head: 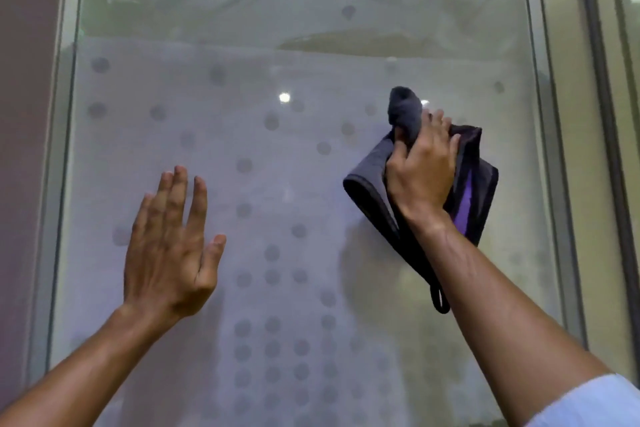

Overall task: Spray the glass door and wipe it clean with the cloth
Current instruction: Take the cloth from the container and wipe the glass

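The glass door (277,166) fills the view; its lower part is frosted with a pattern of grey dots, its upper part is clear and streaked. My right hand (420,170) presses a dark grey cloth (372,191) with a purple stripe against the glass at the right of centre; a hanging loop dangles below it. My left hand (169,246) is held flat with fingers spread at the lower left of the pane, holding nothing. No spray bottle is in view.
A metal door frame (550,149) runs down the right side, with another glazed panel (620,80) beyond it. A dark wall edge (24,149) borders the left. Ceiling lights reflect in the glass.
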### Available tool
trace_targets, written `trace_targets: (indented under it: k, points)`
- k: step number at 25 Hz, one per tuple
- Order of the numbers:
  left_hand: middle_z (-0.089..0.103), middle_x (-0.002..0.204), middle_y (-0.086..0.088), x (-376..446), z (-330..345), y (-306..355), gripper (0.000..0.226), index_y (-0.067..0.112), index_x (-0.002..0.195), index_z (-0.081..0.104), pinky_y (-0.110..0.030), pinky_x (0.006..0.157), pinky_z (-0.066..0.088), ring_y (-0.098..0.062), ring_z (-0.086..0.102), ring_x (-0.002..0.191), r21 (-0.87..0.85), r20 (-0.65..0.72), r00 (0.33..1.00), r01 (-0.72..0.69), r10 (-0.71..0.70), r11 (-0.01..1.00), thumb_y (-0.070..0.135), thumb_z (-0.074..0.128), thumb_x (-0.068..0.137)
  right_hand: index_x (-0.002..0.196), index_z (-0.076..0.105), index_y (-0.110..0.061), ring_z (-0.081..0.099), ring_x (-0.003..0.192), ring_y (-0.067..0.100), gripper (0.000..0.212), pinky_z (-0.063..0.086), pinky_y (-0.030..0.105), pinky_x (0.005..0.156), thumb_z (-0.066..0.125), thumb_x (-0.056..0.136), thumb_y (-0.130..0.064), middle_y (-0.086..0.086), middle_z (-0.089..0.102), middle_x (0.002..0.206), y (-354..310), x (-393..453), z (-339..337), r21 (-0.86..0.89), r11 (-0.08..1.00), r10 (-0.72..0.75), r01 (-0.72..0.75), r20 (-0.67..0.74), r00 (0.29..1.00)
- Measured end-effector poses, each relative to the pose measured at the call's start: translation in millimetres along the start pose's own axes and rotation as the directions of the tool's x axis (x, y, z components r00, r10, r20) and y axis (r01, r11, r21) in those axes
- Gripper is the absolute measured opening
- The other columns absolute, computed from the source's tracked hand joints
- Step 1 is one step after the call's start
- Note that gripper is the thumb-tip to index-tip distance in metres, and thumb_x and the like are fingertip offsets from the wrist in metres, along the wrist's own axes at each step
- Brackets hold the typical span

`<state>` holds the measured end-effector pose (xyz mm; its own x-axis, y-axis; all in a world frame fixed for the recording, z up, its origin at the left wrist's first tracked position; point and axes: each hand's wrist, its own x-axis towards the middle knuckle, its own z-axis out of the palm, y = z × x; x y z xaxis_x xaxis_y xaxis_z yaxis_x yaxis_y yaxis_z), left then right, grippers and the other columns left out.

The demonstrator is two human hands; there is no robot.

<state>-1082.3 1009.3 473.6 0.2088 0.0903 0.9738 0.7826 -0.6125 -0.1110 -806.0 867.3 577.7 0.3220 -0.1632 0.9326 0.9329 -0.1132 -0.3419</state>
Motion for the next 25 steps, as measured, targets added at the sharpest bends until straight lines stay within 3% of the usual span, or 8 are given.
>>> trace_targets:
  k: [3,9,10,12,15,18,21,25]
  points:
    - [0.0,0.163,-0.014,-0.3,-0.4,-0.2,0.078,0.009,0.155,0.01,-0.038,0.122,-0.001,-0.024,-0.002,0.151,-0.004,0.004,1.0,0.001,-0.001,1.0,0.045,0.03,0.089,0.139,0.047,0.001,0.037,0.139,0.039,0.06,0.021,0.053,0.118,0.042,0.088,-0.031,0.025,0.043,0.147,-59.6,-23.0,19.2,0.018,0.941,-0.338,0.337,0.075,0.938]
    - [-0.002,0.164,-0.012,-5.2,-3.4,-13.3,0.081,0.012,0.155,0.006,-0.041,0.123,0.001,-0.023,-0.003,0.151,-0.073,0.016,1.0,0.006,-0.005,0.997,0.047,0.032,0.087,0.141,0.046,0.0,0.033,0.143,0.036,0.061,0.016,0.046,0.121,0.059,0.085,-0.02,0.024,0.04,0.15,-68.4,-139.6,7.1,0.124,0.652,-0.741,0.748,0.313,0.594]
    - [-0.004,0.164,-0.011,-7.4,-4.4,-17.7,0.082,0.013,0.155,0.005,-0.042,0.122,0.002,-0.023,-0.004,0.151,-0.07,0.024,1.0,0.011,-0.009,0.997,0.049,0.031,0.087,0.14,0.047,0.001,0.034,0.142,0.036,0.06,0.019,0.047,0.12,0.058,0.084,-0.015,0.023,0.041,0.149,-51.5,-143.1,0.1,0.134,0.645,-0.747,0.752,0.319,0.584]
    - [-0.006,0.164,-0.01,-10.6,-7.2,-26.3,0.082,0.014,0.155,0.003,-0.04,0.123,-0.001,-0.023,-0.005,0.151,-0.058,0.033,0.999,0.022,-0.02,0.998,0.051,0.03,0.088,0.138,0.05,0.001,0.039,0.14,0.035,0.061,0.026,0.052,0.117,0.053,0.079,-0.013,0.023,0.045,0.147,-22.8,-128.1,-7.2,0.071,0.732,-0.669,0.677,0.264,0.695]
    - [-0.007,0.164,-0.01,-11.1,-9.2,-32.8,0.081,0.014,0.155,0.004,-0.039,0.122,-0.002,-0.022,-0.007,0.151,-0.052,0.034,0.999,0.036,-0.034,0.998,0.052,0.029,0.088,0.138,0.048,0.002,0.041,0.137,0.037,0.062,0.025,0.056,0.115,0.047,0.079,-0.017,0.024,0.046,0.145,-12.5,-76.4,-3.5,-0.057,0.925,-0.368,0.376,0.118,0.922]
    - [-0.006,0.164,-0.011,-11.4,-8.7,-33.7,0.081,0.014,0.155,0.004,-0.04,0.122,-0.002,-0.022,-0.007,0.151,-0.057,0.034,0.999,0.039,-0.037,0.998,0.051,0.03,0.088,0.142,0.043,0.0,0.033,0.142,0.037,0.062,0.018,0.054,0.118,0.046,0.085,-0.024,0.024,0.039,0.151,-49.3,-37.0,12.4,-0.05,0.991,-0.124,0.128,0.062,0.99]
    - [-0.006,0.164,-0.011,-11.4,-8.8,-34.1,0.082,0.014,0.155,0.004,-0.041,0.122,0.0,-0.023,-0.007,0.151,-0.052,0.033,0.999,0.04,-0.038,0.998,0.051,0.031,0.088,0.14,0.046,0.0,0.036,0.141,0.037,0.067,0.02,0.053,0.118,0.05,0.078,-0.025,0.024,0.04,0.15,-98.7,-41.9,30.9,-0.02,0.942,-0.331,0.335,0.113,0.937]
    - [-0.005,0.164,-0.011,-12.8,-9.5,-39.0,0.081,0.014,0.156,0.005,-0.04,0.122,-0.001,-0.022,-0.006,0.151,-0.075,0.037,0.999,0.027,-0.024,0.997,0.05,0.031,0.088,0.14,0.048,0.0,0.035,0.142,0.036,0.062,0.021,0.049,0.119,0.052,0.083,-0.025,0.023,0.04,0.15,-109.9,-123.3,23.6,0.092,0.729,-0.673,0.678,0.277,0.686]
